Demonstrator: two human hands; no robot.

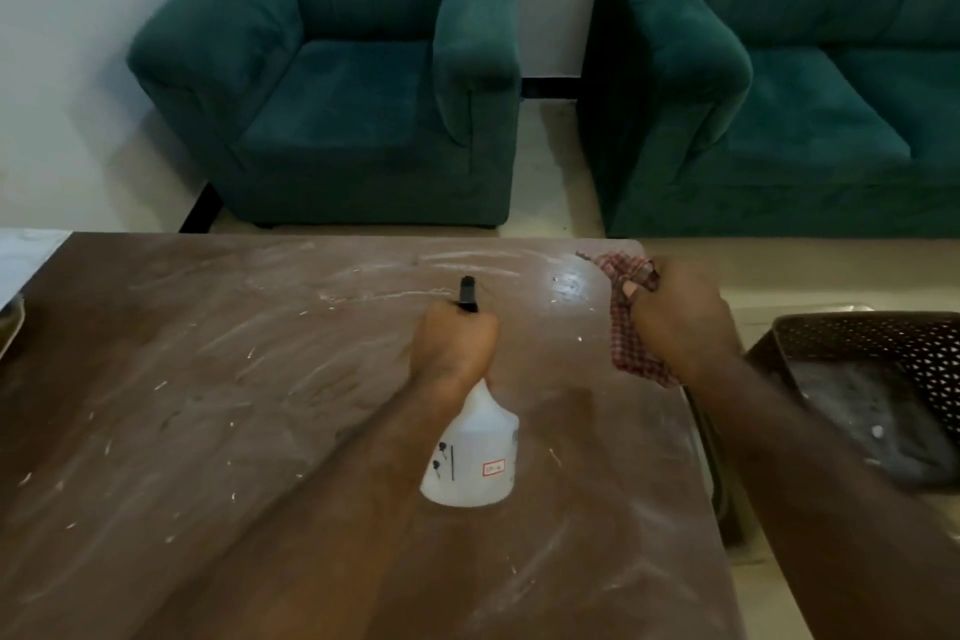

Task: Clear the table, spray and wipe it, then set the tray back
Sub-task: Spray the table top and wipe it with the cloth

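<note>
The brown table (pixel 208 405) is streaked with whitish smears and wet patches. My left hand (pixel 454 343) is shut on the neck of a white spray bottle (pixel 472 457); its black nozzle points away from me over the table's middle. At the far right corner my right hand (pixel 680 317) is shut on a red-and-white checked cloth (pixel 626 322) that lies against the table's surface. A dark perforated tray (pixel 857 333) sits off the table to the right, lower than the tabletop, with something pale inside it.
Beyond the table's far edge stand a teal armchair (pixel 353 83) and a teal sofa (pixel 800 94). A pale object's rim (pixel 10 322) shows at the left edge of the table. Light floor runs between the table and the seats.
</note>
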